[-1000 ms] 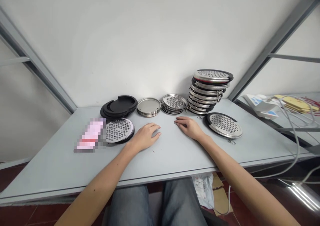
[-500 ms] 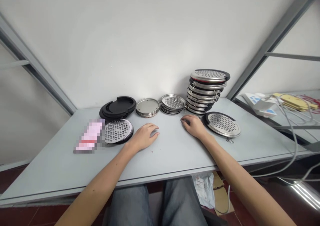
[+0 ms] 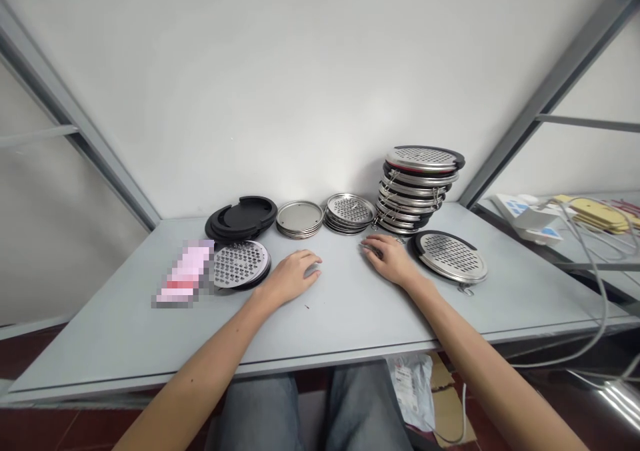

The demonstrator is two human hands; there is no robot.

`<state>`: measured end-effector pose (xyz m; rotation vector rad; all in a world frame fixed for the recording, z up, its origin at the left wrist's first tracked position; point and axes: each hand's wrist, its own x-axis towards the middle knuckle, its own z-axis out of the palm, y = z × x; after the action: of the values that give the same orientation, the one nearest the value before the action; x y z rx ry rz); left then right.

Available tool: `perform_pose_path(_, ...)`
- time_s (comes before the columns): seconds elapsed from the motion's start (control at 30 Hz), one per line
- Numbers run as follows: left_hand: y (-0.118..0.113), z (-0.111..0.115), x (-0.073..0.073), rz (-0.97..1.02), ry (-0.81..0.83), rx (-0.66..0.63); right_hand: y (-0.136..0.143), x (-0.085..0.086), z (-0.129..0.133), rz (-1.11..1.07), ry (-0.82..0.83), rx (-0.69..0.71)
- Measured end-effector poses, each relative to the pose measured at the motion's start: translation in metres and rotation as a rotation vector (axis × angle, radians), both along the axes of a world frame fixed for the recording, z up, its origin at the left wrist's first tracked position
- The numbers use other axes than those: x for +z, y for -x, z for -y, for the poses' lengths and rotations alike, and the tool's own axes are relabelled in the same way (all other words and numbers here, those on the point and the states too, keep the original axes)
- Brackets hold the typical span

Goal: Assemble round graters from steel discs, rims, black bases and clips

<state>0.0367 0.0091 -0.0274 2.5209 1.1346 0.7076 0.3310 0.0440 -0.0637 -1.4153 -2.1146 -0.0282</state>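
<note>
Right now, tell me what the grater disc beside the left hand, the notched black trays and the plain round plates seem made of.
Grater disc: probably stainless steel, bright silvery, with punched holes.
Notched black trays: likely plastic, matte and evenly dark; rubber is possible.
Plain round plates: apparently metal, satin grey with shinier rims.

A workshop, apparently, as I see it remotely: grey desk (image 3: 350, 324), metal frame (image 3: 555, 84), batches of black trays (image 3: 243, 215) beyond the left grip (image 3: 291, 278) and grater discs (image 3: 420, 191) beyond the right grip (image 3: 389, 259), loose cables (image 3: 604, 306) farther right.
</note>
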Motion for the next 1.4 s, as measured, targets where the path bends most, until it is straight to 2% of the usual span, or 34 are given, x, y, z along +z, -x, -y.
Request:
perform_pose_path(0.17,0.001,-0.001,0.002,-0.006,0.016,0.072,0.001,0.000,0.002,-0.063,-0.075,0.023)
perform_pose_path(0.27,0.002,-0.002,0.002,0.008,0.023,0.130,0.009,0.005,0.006,-0.098,-0.034,0.068)
perform_pose_path(0.4,0.004,-0.005,-0.001,0.004,0.035,0.099,0.033,0.020,0.008,-0.056,0.090,0.187)
perform_pose_path(0.53,0.004,-0.005,-0.003,0.035,-0.005,0.066,0.066,0.031,-0.004,-0.056,0.065,0.230)
perform_pose_path(0.7,0.003,-0.004,-0.001,0.016,-0.005,0.062,0.097,0.024,-0.023,-0.008,0.076,0.276)
perform_pose_path(0.83,0.004,-0.004,-0.001,-0.006,-0.028,0.063,0.097,0.015,-0.023,-0.042,0.092,0.370)
perform_pose_path(0.93,0.004,-0.003,-0.003,-0.038,-0.031,0.078,0.091,0.015,-0.019,-0.089,0.116,0.416)
perform_pose_path(1.13,0.005,-0.003,-0.008,-0.117,-0.026,0.088,0.088,0.019,-0.017,-0.070,0.186,0.418)
perform_pose_path(1.3,0.006,-0.004,-0.004,-0.138,-0.060,0.072,0.090,0.015,-0.019,-0.047,0.099,0.404)
perform_pose_path(1.4,0.007,-0.004,-0.001,-0.131,-0.057,0.065,0.089,0.013,-0.020,-0.043,0.106,0.404)
